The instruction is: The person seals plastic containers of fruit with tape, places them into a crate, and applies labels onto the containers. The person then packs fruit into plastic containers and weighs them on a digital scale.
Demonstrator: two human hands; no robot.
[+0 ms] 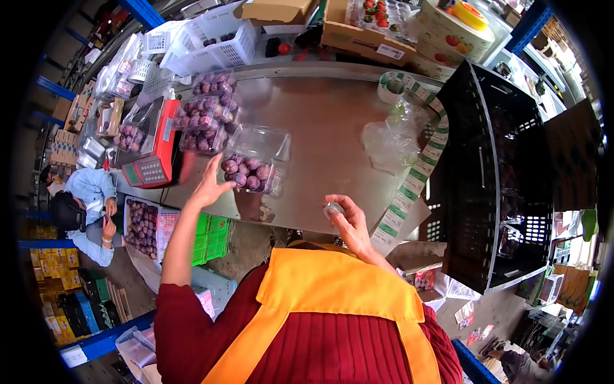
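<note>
My left hand [210, 185] is at the left side of an open clear clamshell [259, 142] of purple plums [246, 171], its fingers spread beside the fruit. The clamshell's lid is folded back, away from me. My right hand [348, 221] is near the front edge of the metal table [313, 134], its fingers pinched on a small, clear, crumpled-looking piece [332, 209]. Filled plum packs [206, 118] are grouped behind my left hand. Another pack [129, 137] rests on the red scale [150, 157].
A label strip [409, 192] curves along the table's right side beside crumpled clear plastic [387, 144]. Black crates [470, 185] stand at the right. A white basket [211, 48] and cardboard box [364, 45] line the back. A person [89, 205] sits at the left near a plum crate [142, 227].
</note>
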